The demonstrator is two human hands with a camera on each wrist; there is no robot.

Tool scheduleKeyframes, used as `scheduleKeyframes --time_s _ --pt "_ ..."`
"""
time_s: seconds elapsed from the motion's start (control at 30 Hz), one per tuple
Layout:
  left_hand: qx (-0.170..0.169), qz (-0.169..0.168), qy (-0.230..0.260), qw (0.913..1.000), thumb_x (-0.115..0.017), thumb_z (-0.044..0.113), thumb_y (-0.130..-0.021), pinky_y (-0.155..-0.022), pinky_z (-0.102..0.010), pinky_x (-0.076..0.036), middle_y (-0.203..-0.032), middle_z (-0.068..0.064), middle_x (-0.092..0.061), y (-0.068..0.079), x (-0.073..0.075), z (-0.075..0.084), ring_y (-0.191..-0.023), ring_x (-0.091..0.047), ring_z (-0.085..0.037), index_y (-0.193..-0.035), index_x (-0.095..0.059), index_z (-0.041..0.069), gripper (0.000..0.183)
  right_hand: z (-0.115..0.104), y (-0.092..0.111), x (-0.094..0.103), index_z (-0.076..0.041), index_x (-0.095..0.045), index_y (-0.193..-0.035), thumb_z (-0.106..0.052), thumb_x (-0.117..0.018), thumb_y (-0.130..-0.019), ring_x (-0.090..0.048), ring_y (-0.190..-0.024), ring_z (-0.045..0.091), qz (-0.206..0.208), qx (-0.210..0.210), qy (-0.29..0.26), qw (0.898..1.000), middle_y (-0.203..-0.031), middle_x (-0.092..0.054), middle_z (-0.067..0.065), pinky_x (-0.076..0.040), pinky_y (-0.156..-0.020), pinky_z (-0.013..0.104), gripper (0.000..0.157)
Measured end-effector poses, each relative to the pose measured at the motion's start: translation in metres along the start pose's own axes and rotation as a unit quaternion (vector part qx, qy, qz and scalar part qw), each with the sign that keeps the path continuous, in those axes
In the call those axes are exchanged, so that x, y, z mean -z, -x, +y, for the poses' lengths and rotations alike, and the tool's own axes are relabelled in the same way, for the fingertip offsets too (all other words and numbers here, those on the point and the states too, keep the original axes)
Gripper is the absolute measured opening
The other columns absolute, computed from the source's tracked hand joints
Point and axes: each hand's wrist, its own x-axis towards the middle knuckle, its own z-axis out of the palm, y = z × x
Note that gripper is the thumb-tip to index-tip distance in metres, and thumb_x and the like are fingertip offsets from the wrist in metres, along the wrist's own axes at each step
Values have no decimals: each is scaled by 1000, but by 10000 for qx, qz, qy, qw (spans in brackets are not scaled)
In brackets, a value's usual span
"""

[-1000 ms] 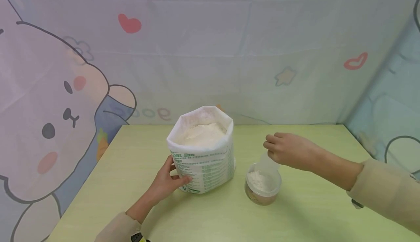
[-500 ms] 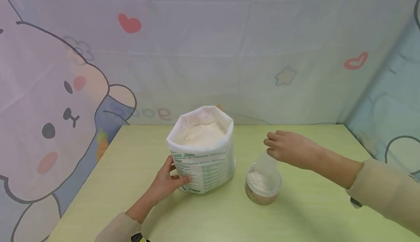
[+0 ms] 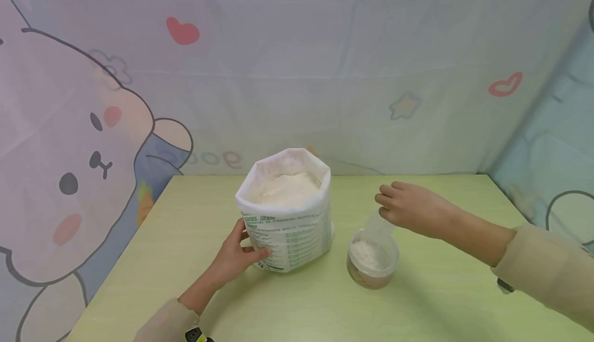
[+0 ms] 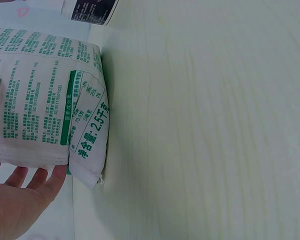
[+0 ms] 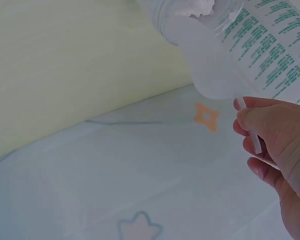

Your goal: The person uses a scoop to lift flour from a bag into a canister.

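A white bag (image 3: 287, 241) with green print stands with its top rolled down, holding off-white powder (image 3: 290, 190). My left hand (image 3: 236, 257) grips its near left side, thumb on the front and fingers round the side; the left wrist view shows those fingers against the bag (image 4: 30, 110). To the right stands a small clear tub (image 3: 371, 279), partly filled with white powder (image 3: 364, 253). My right hand (image 3: 415, 210) pinches the thin handle of a translucent plastic scoop (image 5: 210, 67). The scoop is tilted down at the tub's far rim; whether it holds powder I cannot tell.
Everything stands on a pale yellow-green table (image 3: 287, 313). Behind it hangs a printed cloth (image 3: 297, 74) with hearts and a cartoon bear, close to the table's far edge. Another cloth panel (image 3: 557, 166) borders the right side.
My right hand has risen slightly, and more of the scoop shows above the tub. The left hand and the bag have stayed in place.
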Motion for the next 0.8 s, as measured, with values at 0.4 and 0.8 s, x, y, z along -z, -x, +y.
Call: scheduleKeyframes --time_s 0.4,0.8 --pt "28 35 -18 10000 -76 18 -76 -85 -37 -52 -126 0 -44 0 0 0 -114 -48 -27 -133 -31 31 73 2 14 -11 -10 -60 -83 -9 -85 -60 -46 -73 19 -146 -167 -84 9997 -83 -54 2 -42 -64 26 34" --pt "41 14 -4 10000 -74 13 -78 -86 -37 -52 -126 -2 -44 4 -1 11 -115 -46 -29 -133 -32 26 71 -1 34 -32 -6 -52 -80 8 -80 -58 -42 -63 17 -30 -868 -1238 9885 -72 -45 1 -42 -56 25 38"
